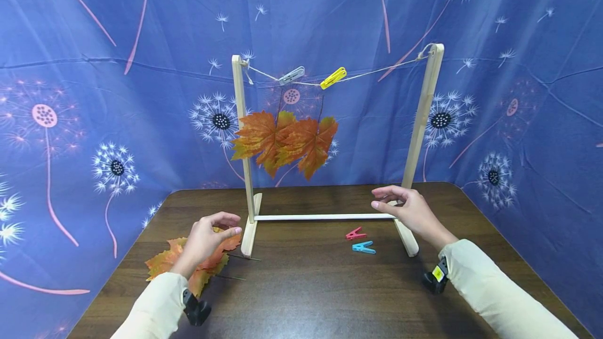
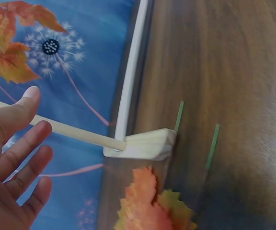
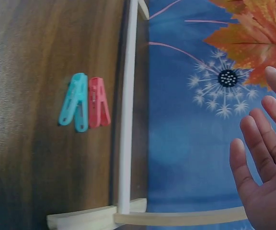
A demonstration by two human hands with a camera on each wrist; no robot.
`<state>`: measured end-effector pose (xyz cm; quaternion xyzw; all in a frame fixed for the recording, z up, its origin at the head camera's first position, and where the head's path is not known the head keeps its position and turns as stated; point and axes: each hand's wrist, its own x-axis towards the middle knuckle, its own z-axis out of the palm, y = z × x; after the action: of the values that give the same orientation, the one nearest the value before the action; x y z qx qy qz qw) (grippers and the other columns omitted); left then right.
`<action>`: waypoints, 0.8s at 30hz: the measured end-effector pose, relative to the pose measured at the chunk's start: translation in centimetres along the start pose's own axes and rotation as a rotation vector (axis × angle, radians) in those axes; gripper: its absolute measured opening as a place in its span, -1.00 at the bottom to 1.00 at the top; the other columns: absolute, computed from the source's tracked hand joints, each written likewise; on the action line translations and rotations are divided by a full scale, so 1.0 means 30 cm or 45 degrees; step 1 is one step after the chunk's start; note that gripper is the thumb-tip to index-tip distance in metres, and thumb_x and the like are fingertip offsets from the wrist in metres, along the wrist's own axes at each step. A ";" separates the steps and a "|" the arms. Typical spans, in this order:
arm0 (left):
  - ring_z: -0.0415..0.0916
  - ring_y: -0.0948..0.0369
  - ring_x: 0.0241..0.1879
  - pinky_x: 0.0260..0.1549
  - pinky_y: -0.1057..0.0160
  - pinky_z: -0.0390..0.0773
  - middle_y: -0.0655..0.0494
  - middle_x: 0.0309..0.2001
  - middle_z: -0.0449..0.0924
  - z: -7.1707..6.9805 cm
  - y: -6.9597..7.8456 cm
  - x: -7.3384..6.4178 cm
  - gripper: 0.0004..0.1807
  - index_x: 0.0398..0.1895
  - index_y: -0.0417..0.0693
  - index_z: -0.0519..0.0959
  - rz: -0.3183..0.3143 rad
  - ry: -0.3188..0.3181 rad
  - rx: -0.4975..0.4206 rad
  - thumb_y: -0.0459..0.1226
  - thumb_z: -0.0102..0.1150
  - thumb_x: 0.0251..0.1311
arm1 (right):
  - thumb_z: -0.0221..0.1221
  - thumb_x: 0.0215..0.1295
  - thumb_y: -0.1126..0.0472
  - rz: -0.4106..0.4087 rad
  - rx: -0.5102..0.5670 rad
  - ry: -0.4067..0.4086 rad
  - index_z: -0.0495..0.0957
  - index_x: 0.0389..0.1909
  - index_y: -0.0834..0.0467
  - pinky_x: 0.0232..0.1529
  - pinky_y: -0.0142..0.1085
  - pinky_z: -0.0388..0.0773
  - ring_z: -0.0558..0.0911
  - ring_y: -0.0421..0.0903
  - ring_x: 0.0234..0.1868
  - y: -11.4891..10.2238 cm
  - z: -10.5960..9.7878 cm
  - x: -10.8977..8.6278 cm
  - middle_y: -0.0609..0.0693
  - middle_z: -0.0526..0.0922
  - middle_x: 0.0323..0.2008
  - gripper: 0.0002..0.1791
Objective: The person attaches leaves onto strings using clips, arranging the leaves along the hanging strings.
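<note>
Two orange artificial maple leaves [image 1: 308, 143] hang by their stems from a string [image 1: 367, 73], under a grey clothespin [image 1: 292, 75] and a yellow clothespin [image 1: 333, 78]. My left hand [image 1: 209, 239], its fingers relaxed and holding nothing, hovers above more maple leaves [image 1: 207, 271] on the table. By the frame's right post, my right hand [image 1: 410, 211] is raised with loosely bent, separated fingers and nothing in them. A red clothespin [image 1: 356, 233] and a blue clothespin [image 1: 364, 247] lie on the table to its left; both also show in the right wrist view.
The string is tied between two wooden posts [image 1: 424, 114] standing on flat feet [image 1: 248, 234]. A white rod [image 1: 325, 217] joins them low down. Behind the brown table [image 1: 301, 297] hangs a blue dandelion-print cloth [image 1: 141, 119].
</note>
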<state>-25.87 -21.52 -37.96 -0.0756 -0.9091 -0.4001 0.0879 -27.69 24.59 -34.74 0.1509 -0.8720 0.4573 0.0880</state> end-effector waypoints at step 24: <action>0.66 0.04 -0.15 -0.09 -0.04 0.56 0.04 -0.22 0.76 0.070 -0.138 -0.091 -0.75 -0.15 -0.12 0.75 -0.006 -0.153 0.028 -0.34 0.50 0.08 | 0.42 0.25 0.10 0.123 -0.006 -0.045 0.68 0.08 0.18 -0.10 -0.25 0.46 0.63 -0.06 -0.08 0.132 0.087 -0.059 0.05 0.74 -0.08 -0.58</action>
<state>-24.29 -22.91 -42.92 -0.0964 -0.9173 -0.3850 0.0332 -27.44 24.89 -39.77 0.1164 -0.8808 0.4561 0.0508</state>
